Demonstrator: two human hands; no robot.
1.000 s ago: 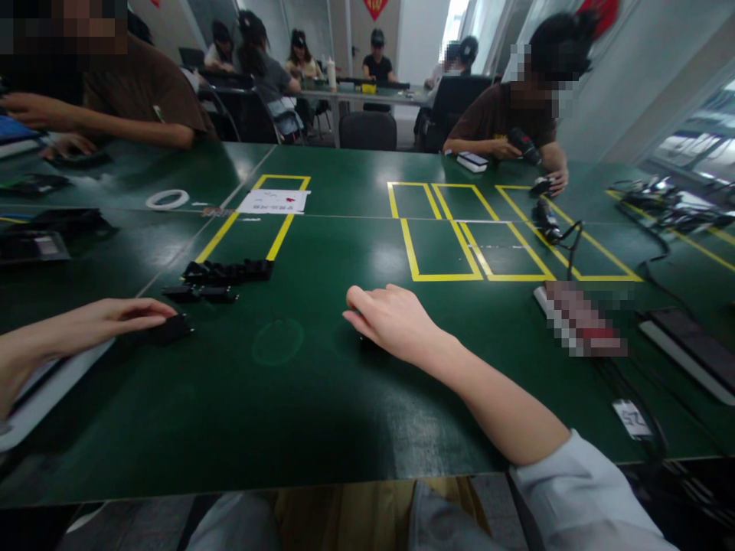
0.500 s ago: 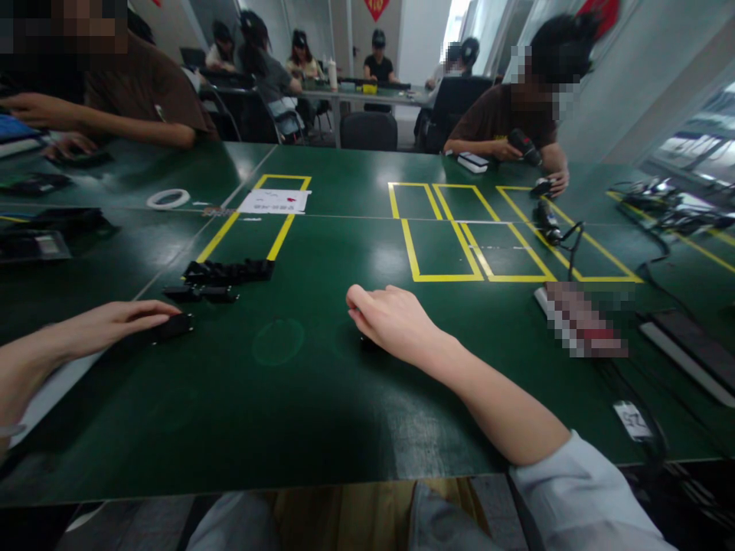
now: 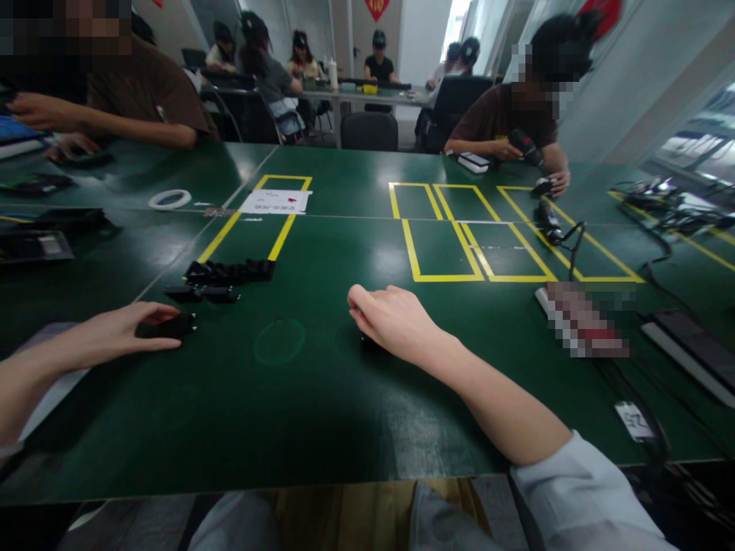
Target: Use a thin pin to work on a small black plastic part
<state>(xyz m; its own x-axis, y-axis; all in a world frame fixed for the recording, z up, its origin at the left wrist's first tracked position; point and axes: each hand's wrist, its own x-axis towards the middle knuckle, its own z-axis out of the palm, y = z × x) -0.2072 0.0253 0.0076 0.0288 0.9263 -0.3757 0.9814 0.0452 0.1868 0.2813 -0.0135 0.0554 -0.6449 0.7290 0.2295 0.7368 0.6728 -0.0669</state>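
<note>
On the left of the green table, my left hand (image 3: 118,334) has its thumb and fingers around a small black block (image 3: 182,326) with shiny metal bits at its end. My right hand (image 3: 390,317) is closed in the middle, knuckles up. Below its fingers the edge of a small black part (image 3: 367,343) peeks out; the rest of that part is hidden. Two similar black blocks (image 3: 221,294) lie end to end beyond my left hand. Behind them is a row of several black pieces (image 3: 233,270), packed side by side.
Yellow tape outlines (image 3: 448,277) mark the table (image 3: 321,413). A printed sheet (image 3: 276,201) and a white tape roll (image 3: 170,200) lie to the left. On the right are a dark notebook (image 3: 689,348), cables (image 3: 666,207) and a black device (image 3: 548,222). Co-workers sit across, one holding a power driver (image 3: 525,147).
My left hand has shifted its grip: the thumb now shows on the near side of the block, which has turned slightly. The right hand stays in place.
</note>
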